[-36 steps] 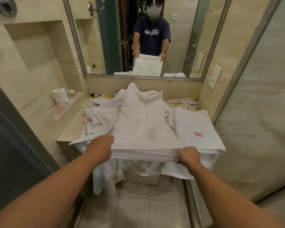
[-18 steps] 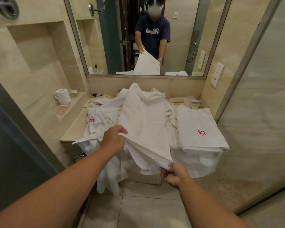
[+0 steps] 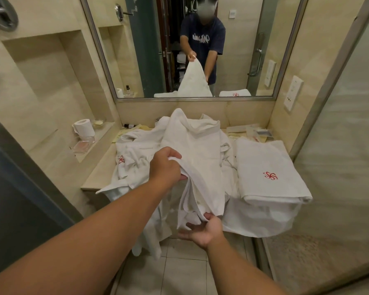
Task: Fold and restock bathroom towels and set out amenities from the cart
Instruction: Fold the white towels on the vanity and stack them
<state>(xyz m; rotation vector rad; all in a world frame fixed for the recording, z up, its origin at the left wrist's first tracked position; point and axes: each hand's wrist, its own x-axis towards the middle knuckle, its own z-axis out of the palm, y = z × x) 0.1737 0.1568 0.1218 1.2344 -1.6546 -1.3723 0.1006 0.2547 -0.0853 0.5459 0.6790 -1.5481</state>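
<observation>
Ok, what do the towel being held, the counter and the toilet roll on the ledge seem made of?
Held towel: soft white woven cloth, likely cotton terry; it drapes and creases, matte.
Counter: beige polished stone or stone-look slab, faint sheen; cannot tell which.
Toilet roll: white tissue paper, matte, loose torn end.

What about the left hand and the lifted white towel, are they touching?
Touching. The head view shows the left hand gripping the white towel, its fingers curled round a bunched edge.
</observation>
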